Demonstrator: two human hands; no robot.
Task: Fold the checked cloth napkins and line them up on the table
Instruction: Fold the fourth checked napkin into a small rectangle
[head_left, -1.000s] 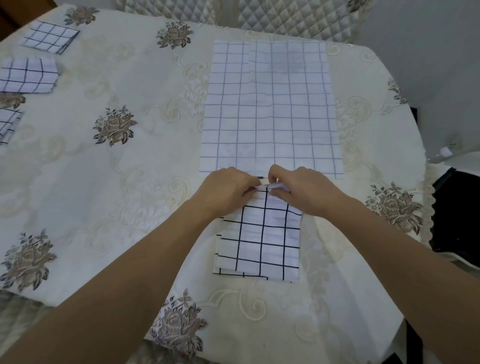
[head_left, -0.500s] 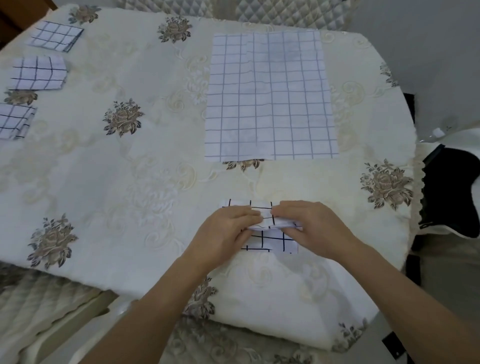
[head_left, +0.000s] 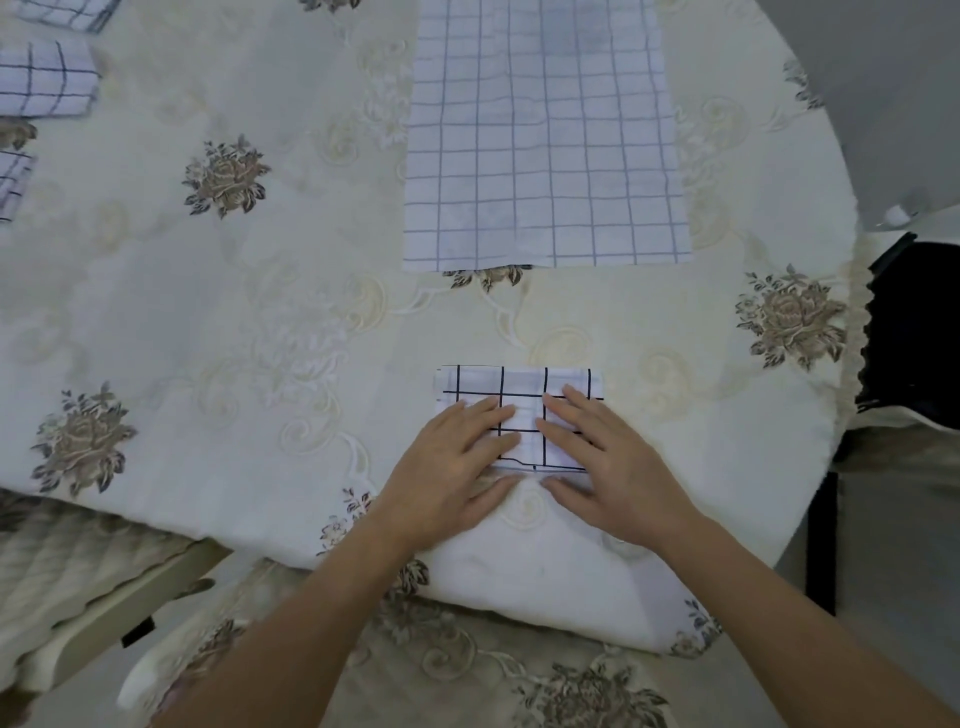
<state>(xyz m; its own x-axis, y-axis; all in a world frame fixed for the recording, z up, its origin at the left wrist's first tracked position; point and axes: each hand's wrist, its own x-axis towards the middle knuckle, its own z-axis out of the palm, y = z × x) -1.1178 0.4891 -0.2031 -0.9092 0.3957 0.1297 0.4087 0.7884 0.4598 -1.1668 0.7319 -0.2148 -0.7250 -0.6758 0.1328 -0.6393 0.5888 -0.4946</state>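
Observation:
A small folded white napkin with black checks (head_left: 522, 387) lies near the front edge of the table (head_left: 260, 322). My left hand (head_left: 454, 467) lies flat on its left half, fingers straight. My right hand (head_left: 605, 460) presses flat on its right half. Beyond it, a larger white napkin with thin blue checks (head_left: 543, 140) lies spread flat. At the far left, three folded checked napkins sit in a line: one at the top edge (head_left: 67, 11), one below it (head_left: 47, 78), one cut off by the frame (head_left: 13, 179).
The table carries a cream cloth with brown rose prints. A quilted chair seat (head_left: 78, 587) stands at the lower left. A black object (head_left: 917, 332) sits past the table's right edge.
Both hands folded the black-checked napkin's far end toward me, halving its length. They have let go of the edge and now lie flat on the folded napkin.

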